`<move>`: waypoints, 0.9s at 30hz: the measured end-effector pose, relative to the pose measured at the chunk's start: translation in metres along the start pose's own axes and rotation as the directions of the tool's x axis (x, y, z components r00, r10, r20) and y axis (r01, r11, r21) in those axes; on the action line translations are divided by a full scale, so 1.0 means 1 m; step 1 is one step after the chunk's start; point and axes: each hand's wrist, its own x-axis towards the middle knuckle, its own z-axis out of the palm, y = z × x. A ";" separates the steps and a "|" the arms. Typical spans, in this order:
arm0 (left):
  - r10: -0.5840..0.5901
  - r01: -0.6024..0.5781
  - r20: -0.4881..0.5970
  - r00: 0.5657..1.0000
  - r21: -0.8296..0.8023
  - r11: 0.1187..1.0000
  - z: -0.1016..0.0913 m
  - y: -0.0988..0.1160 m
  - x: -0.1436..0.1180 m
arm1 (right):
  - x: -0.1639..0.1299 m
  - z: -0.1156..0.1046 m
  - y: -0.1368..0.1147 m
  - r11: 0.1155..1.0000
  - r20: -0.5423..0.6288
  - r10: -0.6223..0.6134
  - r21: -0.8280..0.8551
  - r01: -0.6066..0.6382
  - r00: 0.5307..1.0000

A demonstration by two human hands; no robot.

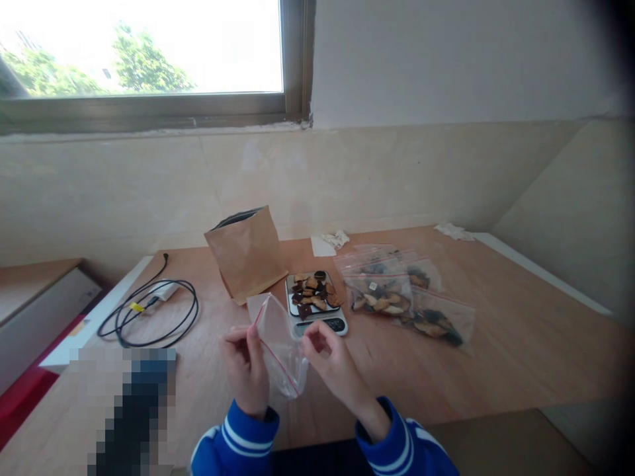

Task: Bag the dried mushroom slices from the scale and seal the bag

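A clear zip-lock bag [280,337] with a red strip along its mouth hangs between my hands above the table. My left hand [248,370] pinches its left side by the red strip. Thumb and fingertips together, my right hand [330,360] is closed at the bag's right edge. Just beyond the hands, a small white kitchen scale [341,325] carries brown and dark dried slices [312,291]; my right hand partly covers its display. Behind the bag a brown kraft paper pouch [251,254] stands with its top open.
Several filled zip-lock bags [384,297] lie piled right of the scale. A coiled black cable [191,311] and a white adapter [165,289] are at the left. Crumpled tissue [336,239] lies by the wall. A blurred-out dark object [131,416] sits at the front left.
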 end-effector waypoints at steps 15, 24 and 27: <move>0.197 -0.174 0.401 0.894 -0.095 0.980 -0.011 -0.004 0.008 | 0.010 -0.015 -0.023 0.983 0.132 -0.084 0.173 0.060 0.988; 0.177 -0.244 0.436 0.882 0.103 0.964 0.001 -0.040 0.010 | 0.028 -0.016 -0.001 0.996 0.193 -0.071 0.061 0.060 0.979; 0.187 -0.232 0.246 0.951 0.168 0.958 0.001 -0.049 0.012 | 0.038 -0.025 0.009 0.998 0.054 -0.053 0.039 0.051 0.997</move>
